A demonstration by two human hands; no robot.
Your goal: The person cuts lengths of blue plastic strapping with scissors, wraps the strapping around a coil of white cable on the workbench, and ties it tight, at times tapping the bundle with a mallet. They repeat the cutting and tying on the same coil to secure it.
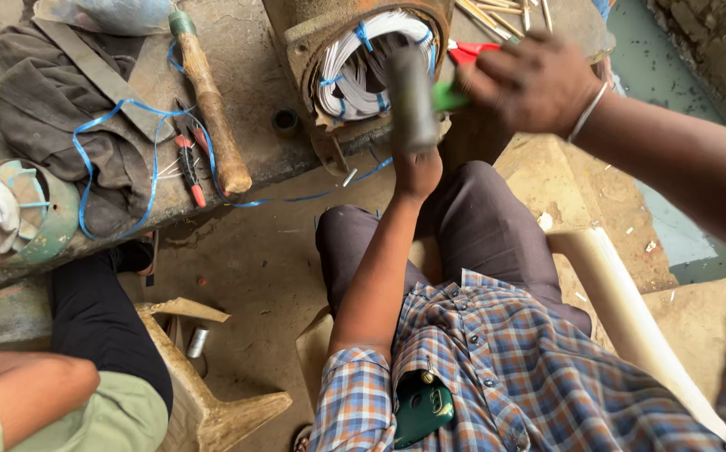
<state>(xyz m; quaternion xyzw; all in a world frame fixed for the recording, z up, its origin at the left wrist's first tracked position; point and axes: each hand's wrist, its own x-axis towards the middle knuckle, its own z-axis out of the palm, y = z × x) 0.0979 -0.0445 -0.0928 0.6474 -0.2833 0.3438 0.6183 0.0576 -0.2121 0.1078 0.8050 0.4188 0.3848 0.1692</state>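
The right hand is closed around the green handle of a mallet, whose dark, blurred head hangs in front of the open end of a rusty motor shell packed with white wire coils. The left hand reaches up under the shell's lower rim; how far its fingers are curled I cannot tell. The shell stands at the edge of a rough concrete slab, beside a wooden-handled hammer, red pliers, a looping blue wire and a grey cloth. Below lies a dusty concrete floor, with a pale pipe slanting at the right and another person's arm at the lower left
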